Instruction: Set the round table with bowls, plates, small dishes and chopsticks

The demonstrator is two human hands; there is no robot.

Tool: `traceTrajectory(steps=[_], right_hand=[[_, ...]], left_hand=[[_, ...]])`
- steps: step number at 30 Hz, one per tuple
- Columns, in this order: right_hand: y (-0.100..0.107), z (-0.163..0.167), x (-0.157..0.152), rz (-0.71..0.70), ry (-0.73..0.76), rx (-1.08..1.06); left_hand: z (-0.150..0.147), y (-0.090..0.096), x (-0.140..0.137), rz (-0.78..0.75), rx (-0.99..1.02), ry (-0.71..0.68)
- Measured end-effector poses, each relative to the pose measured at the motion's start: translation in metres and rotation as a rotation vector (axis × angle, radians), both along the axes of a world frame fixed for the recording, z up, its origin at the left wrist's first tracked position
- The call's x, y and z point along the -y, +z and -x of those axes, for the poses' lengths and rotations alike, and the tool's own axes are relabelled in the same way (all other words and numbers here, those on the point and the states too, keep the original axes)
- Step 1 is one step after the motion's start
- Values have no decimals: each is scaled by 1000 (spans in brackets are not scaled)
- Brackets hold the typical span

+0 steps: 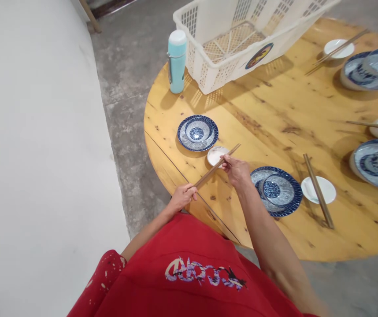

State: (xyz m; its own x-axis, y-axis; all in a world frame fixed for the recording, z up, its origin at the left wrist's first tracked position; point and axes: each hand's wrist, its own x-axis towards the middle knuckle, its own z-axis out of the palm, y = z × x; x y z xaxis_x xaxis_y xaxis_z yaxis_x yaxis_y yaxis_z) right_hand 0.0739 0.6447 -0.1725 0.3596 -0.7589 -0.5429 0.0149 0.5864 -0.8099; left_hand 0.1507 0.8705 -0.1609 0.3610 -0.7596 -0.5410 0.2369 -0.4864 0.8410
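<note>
A pair of brown chopsticks [208, 175] slants over the table's near left edge, with both of my hands on it. My left hand [181, 197] is closed round the lower end, and my right hand [235, 171] pinches the sticks nearer their thin tips. Beneath the thin half lies a small white dish [216, 156], partly covered by the sticks and my right fingers. Just beyond it is a blue-patterned plate [181, 140] bearing a matching bowl [197, 130]. Another blue-rimmed plate [293, 204] with a bowl [272, 190] sits right of my right wrist, which hides its left side.
A round wooden table [242, 114] bears a white plastic crate [228, 72] and a light-blue bottle [177, 64] at the back. Chopsticks [319, 193] rest across a white dish [331, 190] on the right. Other settings with patterned bowls [349, 79] stand farther right. A white wall [43, 132] rises at left.
</note>
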Motion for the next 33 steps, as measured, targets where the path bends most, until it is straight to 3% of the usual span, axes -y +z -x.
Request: traceTrajectory(steps=[14, 22, 33], right_hand=[[-6, -16, 68, 82, -64, -137], [-16, -19, 73, 96, 7, -185], [-20, -18, 72, 79, 34, -163]], left_hand=[[-17, -16, 54, 6, 72, 46], [-18, -27, 62, -49, 82, 58], [-16, -27, 62, -62, 122, 40]])
